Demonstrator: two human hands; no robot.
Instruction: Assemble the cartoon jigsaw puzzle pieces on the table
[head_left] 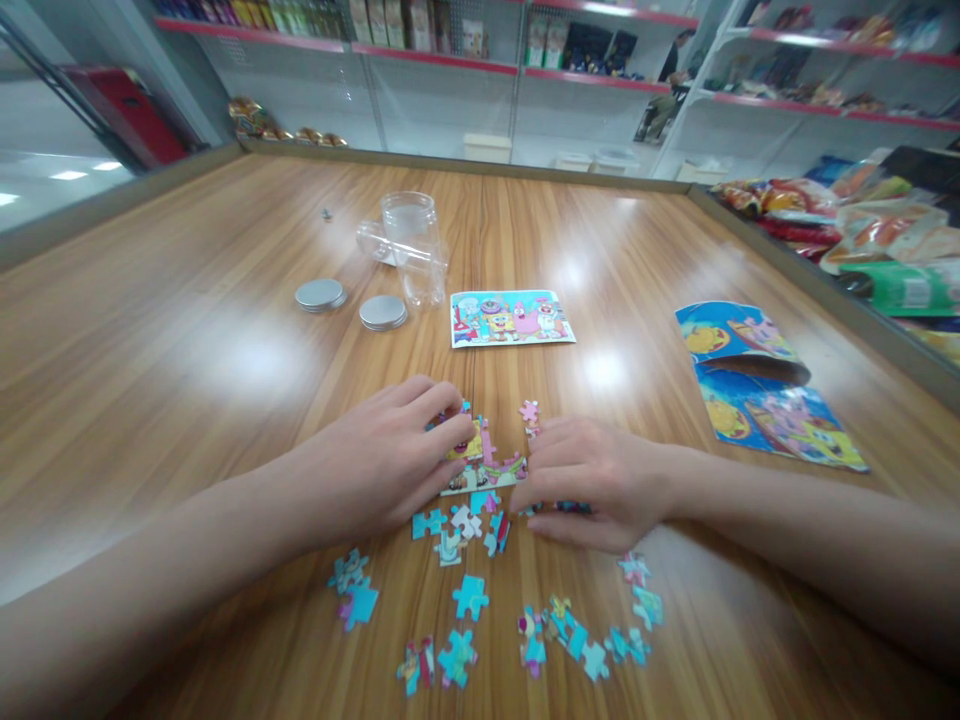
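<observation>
Yellow and pink show on the part-joined puzzle (487, 464), flat on the counter (225, 250) on the near side of the card (512, 318). The card lies face up, probably for comparing. Near-left of the card, the left hand (394, 450) curls over the puzzle, seemingly steadying it; near-right of the card, the right hand (592, 478) is at the puzzle's side. Whether either grip is clamped on a piece, I cannot tell. Loose pieces (470, 597) spread farther from the card, likely for easy reach. The puzzle's straight edge faces away from the card; its long axis seems roughly parallel to the card's, side to side.
</observation>
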